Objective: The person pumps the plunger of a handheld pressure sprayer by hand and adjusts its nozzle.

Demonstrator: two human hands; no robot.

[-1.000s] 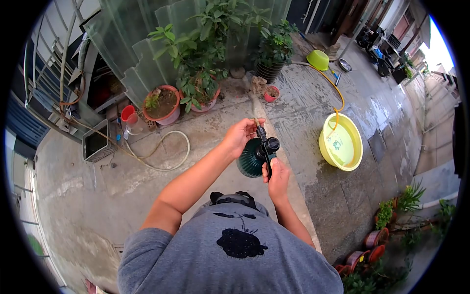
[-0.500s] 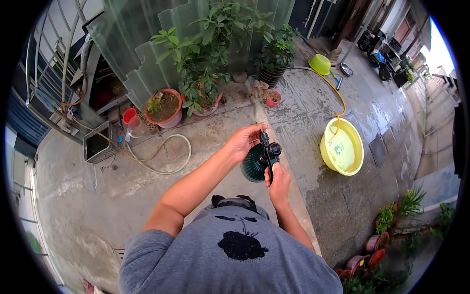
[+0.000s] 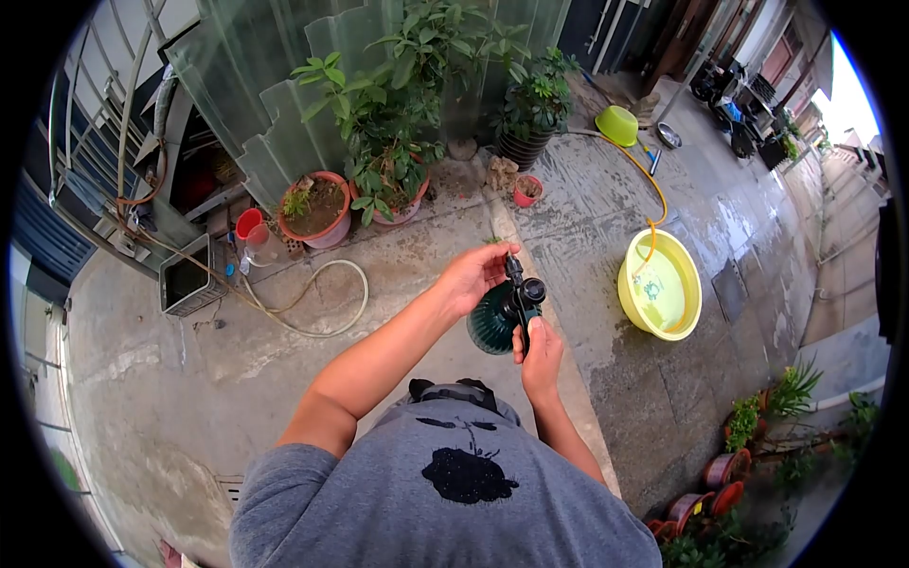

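At centre: right hand (image 3: pixel 541 356), closed round the black handle of a ribbed dark-green spray bottle (image 3: pixel 491 320); left hand (image 3: pixel 473 275), fingers pinching its black nozzle (image 3: pixel 513 267). To the right, round yellow plastic basin (image 3: pixel 660 284) holding water; far left, reddish round plant pot (image 3: pixel 317 210).

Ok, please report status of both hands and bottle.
Left hand at nozzle. Right hand on handle. Green spray bottle held off ground. Yellow basin off to right, not in way.
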